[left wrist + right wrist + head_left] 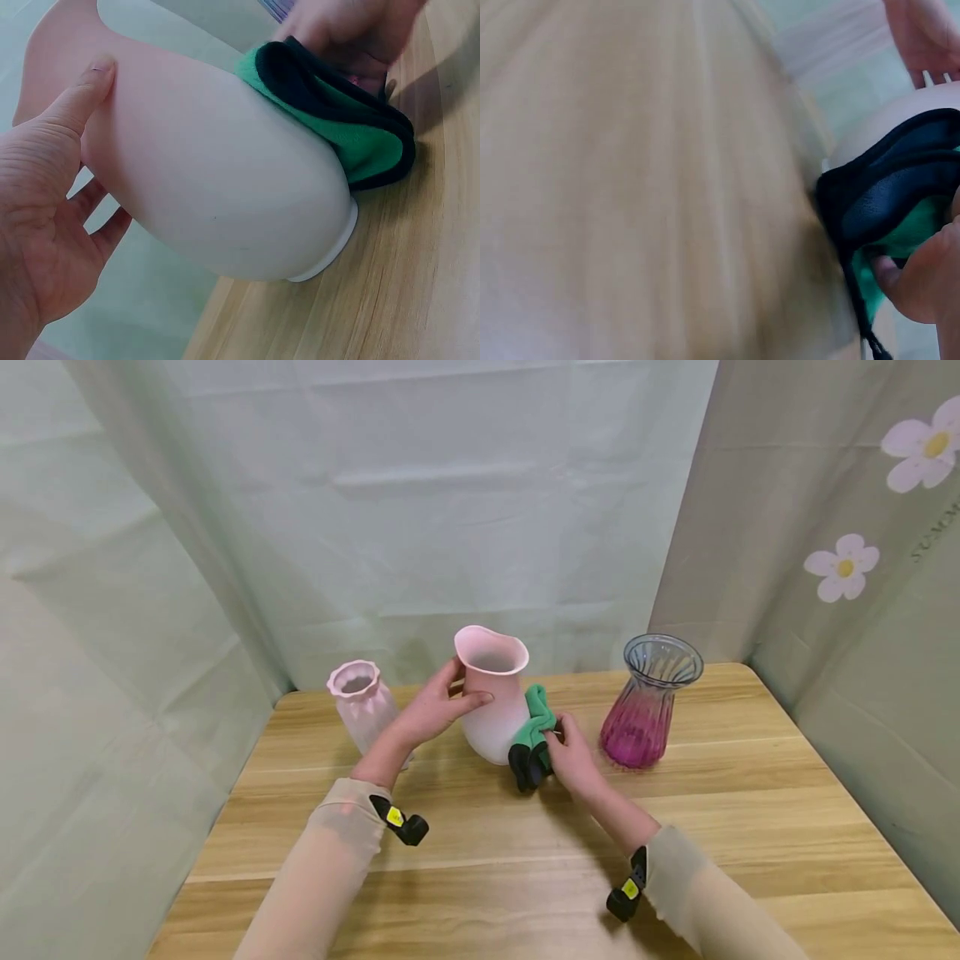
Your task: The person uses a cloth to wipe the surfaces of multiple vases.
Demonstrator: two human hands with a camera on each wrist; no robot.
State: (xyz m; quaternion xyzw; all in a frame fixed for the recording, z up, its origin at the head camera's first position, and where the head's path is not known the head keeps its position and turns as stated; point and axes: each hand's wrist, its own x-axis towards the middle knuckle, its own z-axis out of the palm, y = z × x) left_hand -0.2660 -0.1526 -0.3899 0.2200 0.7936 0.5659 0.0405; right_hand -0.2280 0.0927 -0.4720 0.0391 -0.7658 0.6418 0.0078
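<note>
In the head view a pink-and-white vase [495, 718] with a wavy rim stands mid-table. My left hand [435, 706] grips its neck from the left, thumb across the front, as the left wrist view shows with the vase body [217, 165]. My right hand [573, 756] pinches a folded green cloth with dark edging [536, 727] and holds it against the vase's lower right side. In the right wrist view the cloth [900, 180] bunches around the right hand [930, 277], whose fingers are partly hidden by it.
A pale pink fluted vase [367, 706] stands to the left, partly behind my left forearm. On the right is a glass vase [651, 702], blue-grey at the top and magenta below. The wooden table [480, 877] backs onto a hanging curtain [450, 510].
</note>
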